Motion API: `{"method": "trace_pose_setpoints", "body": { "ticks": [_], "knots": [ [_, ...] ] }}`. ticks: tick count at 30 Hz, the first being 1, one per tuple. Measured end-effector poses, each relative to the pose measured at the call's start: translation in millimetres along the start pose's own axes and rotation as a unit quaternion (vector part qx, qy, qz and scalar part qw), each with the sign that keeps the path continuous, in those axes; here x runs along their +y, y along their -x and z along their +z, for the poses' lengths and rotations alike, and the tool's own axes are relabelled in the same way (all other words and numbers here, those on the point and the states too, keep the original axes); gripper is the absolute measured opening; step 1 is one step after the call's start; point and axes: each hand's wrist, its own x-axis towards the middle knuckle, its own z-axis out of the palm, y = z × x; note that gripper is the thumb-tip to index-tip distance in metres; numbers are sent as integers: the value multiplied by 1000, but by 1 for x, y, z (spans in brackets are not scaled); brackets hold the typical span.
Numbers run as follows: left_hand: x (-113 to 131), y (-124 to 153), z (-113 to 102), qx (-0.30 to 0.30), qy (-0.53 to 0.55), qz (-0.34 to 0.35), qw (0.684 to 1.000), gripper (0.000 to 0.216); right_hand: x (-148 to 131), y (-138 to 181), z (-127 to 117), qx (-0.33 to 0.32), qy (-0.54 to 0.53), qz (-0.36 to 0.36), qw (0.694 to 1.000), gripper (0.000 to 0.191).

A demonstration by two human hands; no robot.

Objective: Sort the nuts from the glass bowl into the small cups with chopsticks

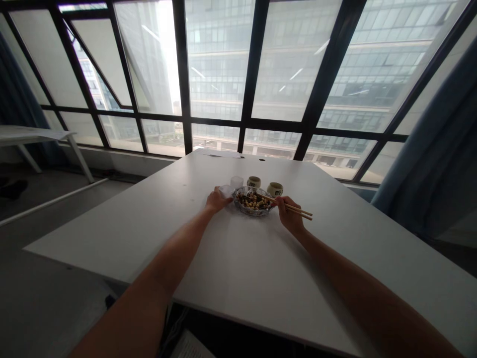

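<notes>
A clear glass bowl with a scalloped rim holds a mix of pale and dark pieces, perhaps nuts or beans. My right hand grips a pair of wooden chopsticks, whose tips reach into the bowl from the right. At the bowl's left rim, my left hand has its fingers around a small translucent cup, which looks tilted. A second translucent cup stands just behind. Two small greenish cups with dark characters, one a middle cup and one a right cup, stand behind the bowl.
Everything rests on a large white table. Papers lie at its far edge, near dark round holes. Large windows stand beyond, with a blue curtain on the right. Another white table is at the left.
</notes>
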Motion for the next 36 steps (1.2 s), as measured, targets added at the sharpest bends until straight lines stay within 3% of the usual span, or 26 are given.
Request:
{"method": "trace_pose_setpoints", "body": {
  "ticks": [7,11,19,28,36],
  "knots": [
    [-2,-6,-9,-29,-2,19,999,76,-1,-24,-6,5,-45,-20,999,57],
    [-7,-6,-10,-32,7,39,999,77,-3,-35,-7,-3,-59,8,998,62],
    [-8,-1,-9,-29,24,46,998,73,-4,-23,-13,-11,-11,-16,1000,64],
    [-7,0,-10,-15,18,53,998,71,9,-16,-21,48,-67,89,993,64],
    [-16,-3,-9,-17,60,58,996,67,13,-22,-16,-12,-101,87,991,60]
  ]
}}
